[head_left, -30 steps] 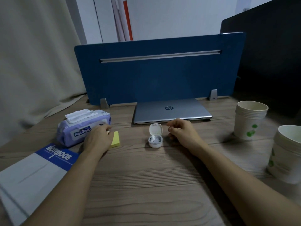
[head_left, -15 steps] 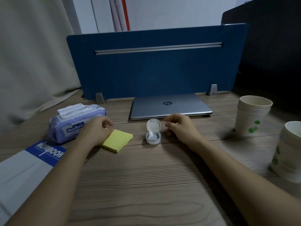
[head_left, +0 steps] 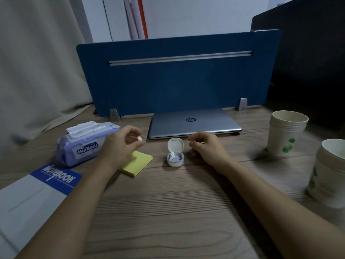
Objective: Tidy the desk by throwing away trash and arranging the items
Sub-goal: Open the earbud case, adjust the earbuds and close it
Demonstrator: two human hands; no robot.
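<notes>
A small white earbud case [head_left: 175,159] stands open on the wooden desk [head_left: 168,212], with one white earbud [head_left: 171,156] seated in its left slot. My left hand [head_left: 119,144] hovers left of the case, above a yellow sticky-note pad [head_left: 138,164], and pinches a second white earbud [head_left: 139,138] between thumb and fingers. My right hand [head_left: 205,146] rests just right of the case, fingers curled and holding nothing. A purple wet-wipes pack [head_left: 84,143] lies at the left. A blue-and-white notebook [head_left: 37,193] sits at the near left.
A shut silver laptop [head_left: 194,123] lies behind the case, against a blue divider panel [head_left: 173,79]. Two stacks of paper cups stand at the right, one further back [head_left: 286,134] and one at the frame edge [head_left: 328,172]. A curtain [head_left: 37,62] hangs at the left.
My left hand has lifted off the sticky-note pad and moved right toward the case, now showing an earbud in its fingers. The right hand has barely moved.
</notes>
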